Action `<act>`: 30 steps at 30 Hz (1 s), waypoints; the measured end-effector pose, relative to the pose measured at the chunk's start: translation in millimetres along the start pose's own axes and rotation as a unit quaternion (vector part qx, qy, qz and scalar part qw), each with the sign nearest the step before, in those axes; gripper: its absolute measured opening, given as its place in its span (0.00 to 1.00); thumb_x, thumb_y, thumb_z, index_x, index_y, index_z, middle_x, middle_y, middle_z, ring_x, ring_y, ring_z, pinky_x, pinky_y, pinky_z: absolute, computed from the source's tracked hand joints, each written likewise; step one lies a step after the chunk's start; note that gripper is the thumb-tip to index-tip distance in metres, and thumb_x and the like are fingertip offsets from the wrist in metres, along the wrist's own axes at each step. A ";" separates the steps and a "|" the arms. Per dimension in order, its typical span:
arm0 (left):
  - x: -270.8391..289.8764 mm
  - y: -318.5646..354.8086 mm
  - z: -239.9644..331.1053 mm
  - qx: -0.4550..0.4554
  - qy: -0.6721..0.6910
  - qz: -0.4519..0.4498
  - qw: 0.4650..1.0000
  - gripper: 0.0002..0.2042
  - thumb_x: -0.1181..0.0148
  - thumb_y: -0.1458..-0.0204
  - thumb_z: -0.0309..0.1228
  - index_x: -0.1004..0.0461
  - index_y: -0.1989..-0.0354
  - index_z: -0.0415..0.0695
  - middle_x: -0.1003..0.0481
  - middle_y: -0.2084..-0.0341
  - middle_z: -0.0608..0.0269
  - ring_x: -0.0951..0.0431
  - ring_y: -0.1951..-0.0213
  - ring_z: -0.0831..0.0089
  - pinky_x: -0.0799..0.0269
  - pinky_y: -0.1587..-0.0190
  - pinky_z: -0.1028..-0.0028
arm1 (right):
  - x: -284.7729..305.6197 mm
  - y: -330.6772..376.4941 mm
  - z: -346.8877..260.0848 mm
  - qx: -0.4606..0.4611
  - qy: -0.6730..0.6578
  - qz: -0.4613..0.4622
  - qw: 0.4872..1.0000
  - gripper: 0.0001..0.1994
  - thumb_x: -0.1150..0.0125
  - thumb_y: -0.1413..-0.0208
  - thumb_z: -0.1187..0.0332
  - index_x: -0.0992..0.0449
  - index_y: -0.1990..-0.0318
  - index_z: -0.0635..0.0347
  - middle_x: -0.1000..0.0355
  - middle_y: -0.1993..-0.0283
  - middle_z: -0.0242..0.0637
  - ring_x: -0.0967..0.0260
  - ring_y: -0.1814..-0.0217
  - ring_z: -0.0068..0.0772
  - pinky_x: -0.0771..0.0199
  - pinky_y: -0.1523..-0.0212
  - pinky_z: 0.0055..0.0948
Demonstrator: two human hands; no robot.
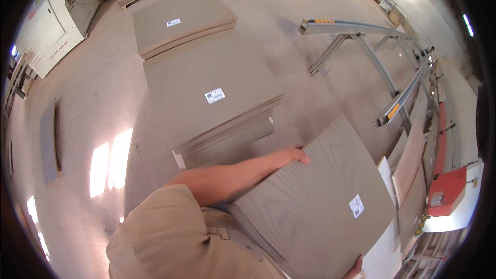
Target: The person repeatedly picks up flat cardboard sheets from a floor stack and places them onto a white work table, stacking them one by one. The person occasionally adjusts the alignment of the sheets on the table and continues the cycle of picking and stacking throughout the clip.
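Note:
A grey-brown wood-grain panel (320, 196) with a white label (356, 206) lies tilted in front of me, right of my body. My left hand (293, 156) is closed on its far left edge, with the thumb over the top face and the other fingers mostly hidden. At the near right edge, my right hand (354, 268) grips the same panel; only a small part of that hand shows. Along the panel's near left side, thin layered edges appear, and I cannot tell whether other panels lie beneath it.
Two stacks of similar labelled panels, one nearer (212, 77) and one farther (181, 15), stand ahead on the floor. A metal roller frame (356, 30) is at the far right. Boards (411, 168) and a red-and-white machine (448, 191) are at right. White machinery (49, 31) stands far left.

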State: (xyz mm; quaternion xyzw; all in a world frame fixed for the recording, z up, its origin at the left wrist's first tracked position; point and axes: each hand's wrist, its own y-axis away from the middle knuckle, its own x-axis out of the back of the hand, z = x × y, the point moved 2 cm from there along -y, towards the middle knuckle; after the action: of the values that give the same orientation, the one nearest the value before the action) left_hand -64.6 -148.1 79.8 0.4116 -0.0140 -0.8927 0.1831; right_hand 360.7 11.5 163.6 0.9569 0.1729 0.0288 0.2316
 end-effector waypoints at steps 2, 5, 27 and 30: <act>12.1 20.0 51.5 -0.046 -0.010 -0.001 0.999 0.32 0.37 0.53 0.33 0.36 0.38 0.35 0.26 0.49 0.52 0.25 0.49 0.63 0.29 0.46 0.64 | -32.4 -16.9 -27.9 0.030 -0.009 -0.062 0.998 0.25 0.48 0.36 0.55 0.31 0.40 0.65 0.29 0.44 0.42 0.32 0.42 0.37 0.32 0.42 0.34; 37.7 71.5 117.1 -0.111 0.036 0.067 0.991 0.29 0.40 0.51 0.31 0.36 0.38 0.38 0.26 0.51 0.53 0.25 0.50 0.62 0.29 0.47 0.63 | -94.9 -61.8 -74.9 0.080 0.014 -0.193 0.978 0.24 0.46 0.37 0.56 0.30 0.41 0.66 0.28 0.44 0.41 0.31 0.43 0.36 0.32 0.42 0.33; 278.4 340.5 360.6 -0.399 0.022 0.600 0.693 0.10 0.44 0.50 0.37 0.28 0.70 0.43 0.29 0.71 0.64 0.31 0.68 0.72 0.35 0.65 0.68 | -874.1 -196.7 -108.5 0.157 0.327 -0.551 0.751 0.19 0.40 0.42 0.58 0.21 0.52 0.65 0.22 0.56 0.36 0.26 0.54 0.29 0.28 0.50 0.27; 302.3 343.8 416.7 -0.412 -0.013 0.621 0.666 0.10 0.43 0.50 0.37 0.27 0.70 0.43 0.29 0.72 0.64 0.31 0.69 0.71 0.34 0.66 0.68 | -947.8 -189.7 -103.3 0.103 0.300 -0.589 0.744 0.16 0.41 0.42 0.58 0.21 0.56 0.62 0.22 0.59 0.36 0.26 0.59 0.30 0.27 0.55 0.29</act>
State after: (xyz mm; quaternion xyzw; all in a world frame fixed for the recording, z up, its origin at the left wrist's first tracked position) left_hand -444.0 -623.4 195.0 0.1789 0.1008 -0.4922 0.8459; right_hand -603.1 -111.9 193.4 0.6250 0.7642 0.1541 0.0389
